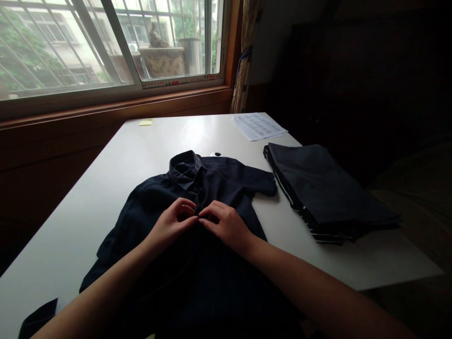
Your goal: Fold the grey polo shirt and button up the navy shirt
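A dark navy short-sleeved shirt (226,181) lies flat on the white table (106,188), collar pointing away from me. My left hand (173,221) and my right hand (228,223) meet at the shirt's front placket, just below the collar. Both hands pinch the fabric edge there with curled fingers, thumbs and fingertips touching. Whatever small part lies between the fingertips is hidden.
A stack of folded dark garments (325,193) sits on the right of the table. Printed paper sheets (257,126) lie at the far right corner, a yellow sticky note (146,122) at the far edge. A small round object (216,154) rests behind the collar. A window is beyond.
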A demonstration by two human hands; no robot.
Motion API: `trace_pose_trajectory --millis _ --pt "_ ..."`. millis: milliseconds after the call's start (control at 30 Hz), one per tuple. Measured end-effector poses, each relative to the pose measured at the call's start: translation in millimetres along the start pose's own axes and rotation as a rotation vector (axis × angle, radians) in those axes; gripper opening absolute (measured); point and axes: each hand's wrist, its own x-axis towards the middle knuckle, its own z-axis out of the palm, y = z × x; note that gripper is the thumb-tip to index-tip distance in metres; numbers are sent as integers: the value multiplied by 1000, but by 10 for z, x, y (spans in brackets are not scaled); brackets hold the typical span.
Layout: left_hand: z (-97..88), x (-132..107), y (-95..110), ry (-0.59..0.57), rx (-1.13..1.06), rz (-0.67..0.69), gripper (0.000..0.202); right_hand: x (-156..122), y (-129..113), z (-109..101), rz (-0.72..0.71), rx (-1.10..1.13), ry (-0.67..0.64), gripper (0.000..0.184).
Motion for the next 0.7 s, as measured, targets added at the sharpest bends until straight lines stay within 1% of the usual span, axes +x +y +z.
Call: trace_pose_trajectory --millis 300,500,700 --pt "7 7 3 27 19 10 29 -3 30 23 -18 -32 5 9" --pt "-1 9 7 19 24 7 25 -6 29 7 -1 -18 1 10" --pt "-11 26 -33 23 18 28 23 -3 39 -8 -1 33 -13 13"
